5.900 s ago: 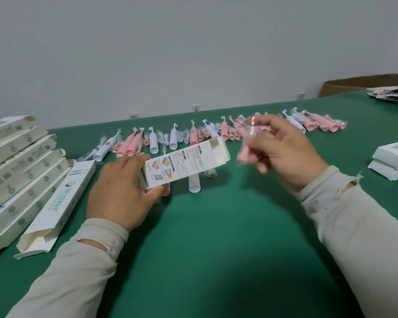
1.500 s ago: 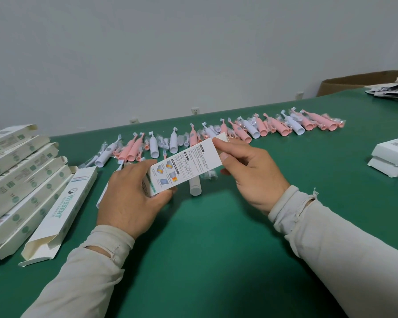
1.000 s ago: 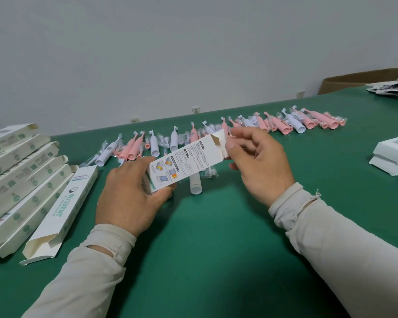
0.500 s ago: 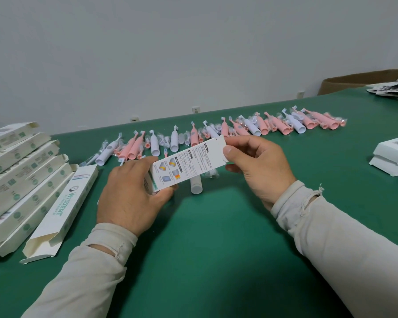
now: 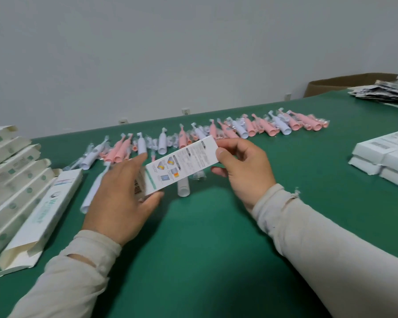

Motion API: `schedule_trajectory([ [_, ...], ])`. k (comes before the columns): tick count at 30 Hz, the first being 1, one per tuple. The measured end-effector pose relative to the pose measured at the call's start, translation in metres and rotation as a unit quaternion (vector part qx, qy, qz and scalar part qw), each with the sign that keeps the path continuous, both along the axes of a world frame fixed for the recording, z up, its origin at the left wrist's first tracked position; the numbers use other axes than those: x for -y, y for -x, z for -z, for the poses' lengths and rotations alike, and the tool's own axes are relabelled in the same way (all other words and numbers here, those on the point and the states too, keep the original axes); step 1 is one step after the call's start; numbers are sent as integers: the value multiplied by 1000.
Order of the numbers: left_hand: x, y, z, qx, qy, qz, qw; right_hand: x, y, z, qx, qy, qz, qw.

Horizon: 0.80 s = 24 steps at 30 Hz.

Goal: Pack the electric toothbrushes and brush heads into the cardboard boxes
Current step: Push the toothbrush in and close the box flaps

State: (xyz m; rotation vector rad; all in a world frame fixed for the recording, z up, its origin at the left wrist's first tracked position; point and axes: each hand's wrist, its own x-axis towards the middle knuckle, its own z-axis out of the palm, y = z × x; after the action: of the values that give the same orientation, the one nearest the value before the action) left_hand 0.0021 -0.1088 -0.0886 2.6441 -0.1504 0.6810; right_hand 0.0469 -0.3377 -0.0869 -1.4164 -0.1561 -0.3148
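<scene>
A white printed cardboard box (image 5: pixel 184 164) is held in the air over the green table (image 5: pixel 205 249), with its far end flap shut. My right hand (image 5: pixel 246 171) pinches its right end between thumb and fingers. My left hand (image 5: pixel 117 203) is blurred at the box's left end with its fingers spread, and its palm is off the barcode side. Pink and white electric toothbrushes (image 5: pixel 239 129) with bagged brush heads lie in a long row behind. One white handle (image 5: pixel 183 188) lies under the box, and a white toothbrush (image 5: pixel 92 191) lies beside my left hand.
An open empty box (image 5: pixel 44 214) lies at the left next to a stack of similar open boxes (image 5: pixel 7 180). White closed boxes (image 5: pixel 386 157) are piled at the right edge. At the far right are a brown carton (image 5: pixel 331 84) and a pile of leaflets (image 5: pixel 381 92).
The end flap that stood open a second ago is now shut. My left hand has loosened and spread its fingers at the box's left end, while my right hand keeps its pinch.
</scene>
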Motion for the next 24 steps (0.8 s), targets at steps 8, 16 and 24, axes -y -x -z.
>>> schedule_trajectory([
  [8, 28, 5, 7, -20, 159, 34, 986, 5, 24, -12, 99, 394, 184, 895],
  [16, 68, 18, -19, -7, 280, 75, 957, -4, 75, -32, 265, 677, 65, 684],
  [24, 100, 24, -22, -36, 351, 233, 906, 110, 65, -50, 241, 642, 314, 656],
])
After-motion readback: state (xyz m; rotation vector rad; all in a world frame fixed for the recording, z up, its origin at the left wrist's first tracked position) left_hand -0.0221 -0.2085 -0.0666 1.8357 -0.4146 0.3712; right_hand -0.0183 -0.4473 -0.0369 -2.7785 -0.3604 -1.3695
